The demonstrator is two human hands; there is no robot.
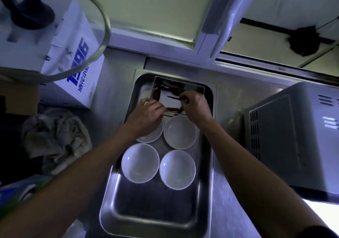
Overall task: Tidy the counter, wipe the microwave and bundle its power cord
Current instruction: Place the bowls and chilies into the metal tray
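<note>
Both forearms are seen reaching forward over a large steel tray [113, 197] set on the steel table [225, 210]. Four white bowls [140, 162] are arranged in a square on the tray. Beyond them, a smaller steel tray [194, 87] with dried red chillies [171, 90] is placed at the large tray's far end. The left hand [146, 116] is held at the small tray's near edge, fingers curled; what they grasp cannot be told. A dark chilli stem is pinched by the right hand [196, 107]. A crumpled cloth [55, 136] is seen at left, the microwave [293, 138] at right, its dark cord bundle [304, 41] behind.
</note>
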